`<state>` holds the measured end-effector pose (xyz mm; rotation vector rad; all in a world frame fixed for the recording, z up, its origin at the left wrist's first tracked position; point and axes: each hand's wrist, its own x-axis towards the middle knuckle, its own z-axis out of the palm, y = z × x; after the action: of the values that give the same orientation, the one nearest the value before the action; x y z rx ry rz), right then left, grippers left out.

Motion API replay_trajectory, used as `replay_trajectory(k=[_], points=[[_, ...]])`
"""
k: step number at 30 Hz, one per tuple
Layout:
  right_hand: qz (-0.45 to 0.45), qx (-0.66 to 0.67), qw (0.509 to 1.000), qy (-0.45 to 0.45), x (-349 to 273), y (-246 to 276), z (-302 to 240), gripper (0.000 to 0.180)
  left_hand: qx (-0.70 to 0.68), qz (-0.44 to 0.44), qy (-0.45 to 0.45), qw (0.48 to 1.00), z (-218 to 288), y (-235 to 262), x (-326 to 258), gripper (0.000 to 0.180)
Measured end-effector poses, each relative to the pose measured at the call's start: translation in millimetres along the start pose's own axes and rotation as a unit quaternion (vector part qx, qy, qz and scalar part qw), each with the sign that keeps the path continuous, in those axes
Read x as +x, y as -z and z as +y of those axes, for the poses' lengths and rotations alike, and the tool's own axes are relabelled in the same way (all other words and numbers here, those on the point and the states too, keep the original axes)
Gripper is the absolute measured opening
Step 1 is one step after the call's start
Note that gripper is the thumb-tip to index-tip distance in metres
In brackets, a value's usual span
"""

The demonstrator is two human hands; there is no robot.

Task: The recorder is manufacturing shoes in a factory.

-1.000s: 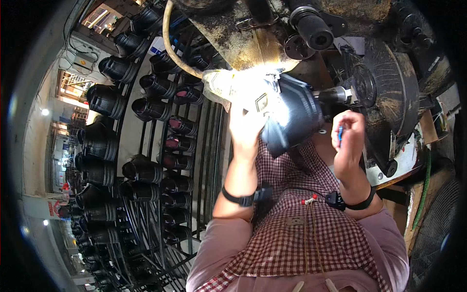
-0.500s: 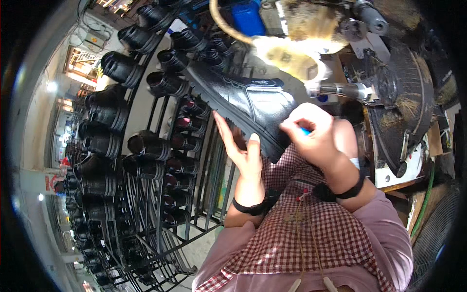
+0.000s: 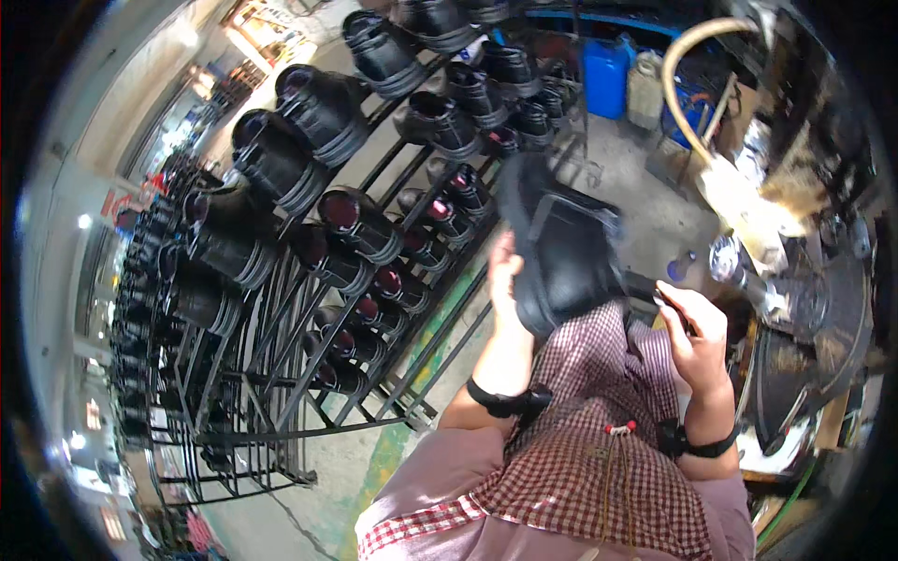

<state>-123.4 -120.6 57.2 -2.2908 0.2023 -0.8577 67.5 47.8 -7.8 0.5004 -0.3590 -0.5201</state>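
Note:
A black leather shoe with a thick dark sole is held up in front of my apron, slightly blurred. Along its sole side lies my left hand, closed on the shoe, with part of its fingers hidden behind it. Just right of the shoe's heel is my right hand, its fingers curled together in a pinch. Something dark and thin shows at those fingertips, beside a dark strip that reaches out from the shoe; I cannot make out what it is.
A black metal rack filled with several black shoes stands at the left. At the right a lit lamp on a curved pale arm hangs by a machine. A blue jerrycan stands on the far floor.
The shoe has turned from lying lengthwise to a steeper, foreshortened pose. My right hand has moved away from the shoe's upper, to the right and lower. The whole view has swung left.

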Motion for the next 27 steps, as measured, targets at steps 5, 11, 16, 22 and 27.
replay_trajectory(k=[5,11,16,22,27], points=[[-0.064,0.027,0.994,-0.087,-2,-14,-6,0.032,-0.154,0.184,-0.125,0.963,78,73,68,0.067],[-0.062,-0.025,0.995,-0.075,1,-23,18,0.031,-0.499,0.284,-0.034,0.818,107,162,121,0.089],[-0.070,-0.033,0.992,-0.098,1,-23,30,0.032,-0.296,0.292,-0.125,0.901,61,170,140,0.045],[-0.102,-0.004,0.986,-0.133,9,-29,37,0.033,0.700,0.193,-0.321,0.608,79,49,211,0.054],[-0.106,0.123,0.957,-0.239,15,-19,13,0.024,0.885,0.127,-0.184,0.407,105,48,221,0.033]])
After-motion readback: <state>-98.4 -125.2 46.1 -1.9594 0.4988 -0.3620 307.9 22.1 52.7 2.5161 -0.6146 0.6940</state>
